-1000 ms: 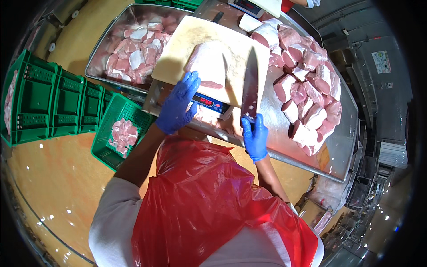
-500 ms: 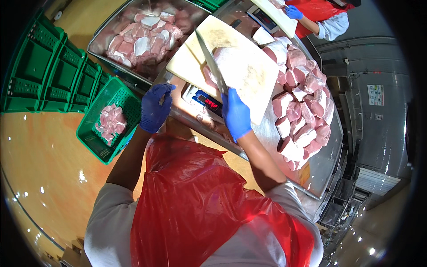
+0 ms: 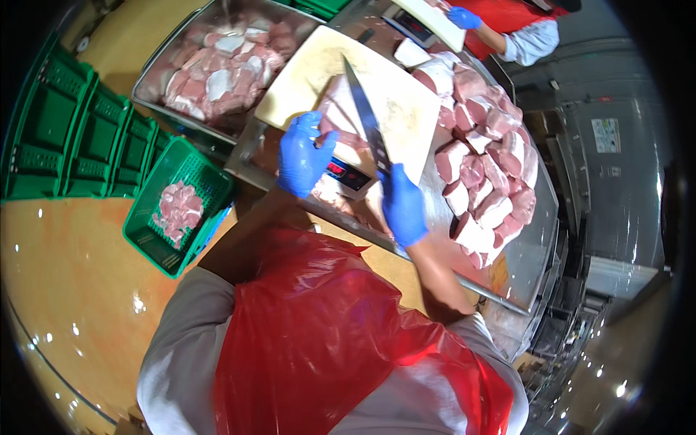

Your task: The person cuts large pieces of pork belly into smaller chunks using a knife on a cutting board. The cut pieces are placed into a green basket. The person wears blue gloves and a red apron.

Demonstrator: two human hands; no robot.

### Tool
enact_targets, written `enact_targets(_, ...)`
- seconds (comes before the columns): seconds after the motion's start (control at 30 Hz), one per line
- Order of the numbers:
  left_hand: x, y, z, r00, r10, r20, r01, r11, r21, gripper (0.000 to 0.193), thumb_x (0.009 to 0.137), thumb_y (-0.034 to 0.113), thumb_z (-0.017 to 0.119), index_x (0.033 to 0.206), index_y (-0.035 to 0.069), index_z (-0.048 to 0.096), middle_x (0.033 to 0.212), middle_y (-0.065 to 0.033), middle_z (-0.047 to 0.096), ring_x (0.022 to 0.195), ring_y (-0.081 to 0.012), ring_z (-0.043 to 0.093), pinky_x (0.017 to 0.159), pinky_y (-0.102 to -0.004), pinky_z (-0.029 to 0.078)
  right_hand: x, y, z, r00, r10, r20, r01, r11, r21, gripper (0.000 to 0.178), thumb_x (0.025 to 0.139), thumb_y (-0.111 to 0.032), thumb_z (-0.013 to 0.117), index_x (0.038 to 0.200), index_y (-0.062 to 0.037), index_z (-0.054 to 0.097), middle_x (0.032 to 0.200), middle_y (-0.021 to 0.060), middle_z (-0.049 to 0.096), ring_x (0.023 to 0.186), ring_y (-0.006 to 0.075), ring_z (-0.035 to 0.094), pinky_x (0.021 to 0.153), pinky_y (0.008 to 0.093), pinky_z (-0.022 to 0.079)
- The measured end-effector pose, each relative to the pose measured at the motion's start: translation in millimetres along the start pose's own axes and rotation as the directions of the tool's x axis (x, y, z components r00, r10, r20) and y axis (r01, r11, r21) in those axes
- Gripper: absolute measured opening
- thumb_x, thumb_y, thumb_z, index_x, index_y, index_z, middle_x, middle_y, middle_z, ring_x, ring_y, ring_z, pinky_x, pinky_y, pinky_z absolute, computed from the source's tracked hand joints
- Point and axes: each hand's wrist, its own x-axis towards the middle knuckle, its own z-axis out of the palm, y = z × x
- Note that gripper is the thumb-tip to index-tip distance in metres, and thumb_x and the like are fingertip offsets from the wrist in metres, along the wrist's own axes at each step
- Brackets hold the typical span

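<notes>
My right hand (image 3: 404, 206), in a blue glove, is closed round the handle of a long knife (image 3: 360, 101). Its blade points away from me, over the cutting board (image 3: 402, 119), beside a piece of raw meat (image 3: 339, 105) at the board's near side. The blue-gloved left hand (image 3: 303, 158) is open, with fingers and thumb apart and nothing visible in them. It hovers just left of a digital scale (image 3: 351, 178) with a lit red display, close to the near end of the meat. The board partly covers the scale.
Several cut meat chunks (image 3: 486, 167) are heaped on the steel table at right. A metal bin (image 3: 148, 90) of meat stands at far left. Left of me, a green crate (image 3: 134, 250) holds trimmings, near stacked green crates (image 3: 43, 145). A co-worker's gloved hand (image 3: 464, 18) is across the table.
My left hand has moved right, from beside the table edge to the scale and meat. The knife has shifted a little right and its tip has swung rightward. The view has shifted slightly.
</notes>
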Motion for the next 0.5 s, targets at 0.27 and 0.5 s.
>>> enact_targets(0.27, 1.0, -9.5, -1.5, 0.973, -0.224, 0.05, 0.223, 0.974, 0.028, 0.01, 0.08, 0.006, 0.078, 0.076, 0.001, 0.07, 0.066, -0.0047, 0.068, 0.061, -0.0054, 0.06, 0.06, -0.0259, 0.052, 77.4, -60.9, 27.2, 0.988, 0.041, 0.151, -0.044, 0.999, 0.02, 0.021, 0.093, -0.007, 0.053, 0.108, 0.0017, 0.043, 0.086, 0.0289, 0.065, 0.074, 0.0465, 0.067, 0.064, 0.0529, 0.055)
enact_targets(0.5, 1.1, -12.6, -12.3, 0.967, -0.247, 0.062, 0.249, 0.968, -0.036, 0.01, 0.076, 0.007, 0.078, 0.073, 0.001, 0.07, 0.065, -0.0133, 0.066, 0.059, -0.0139, 0.066, 0.059, -0.0302, 0.053, 26.8, -40.8, 28.4, 0.908, 0.051, 0.416, -0.004, 0.994, -0.113, 0.019, 0.096, -0.007, 0.049, 0.111, 0.0023, 0.042, 0.087, 0.0313, 0.066, 0.075, 0.0464, 0.068, 0.064, 0.0542, 0.054)
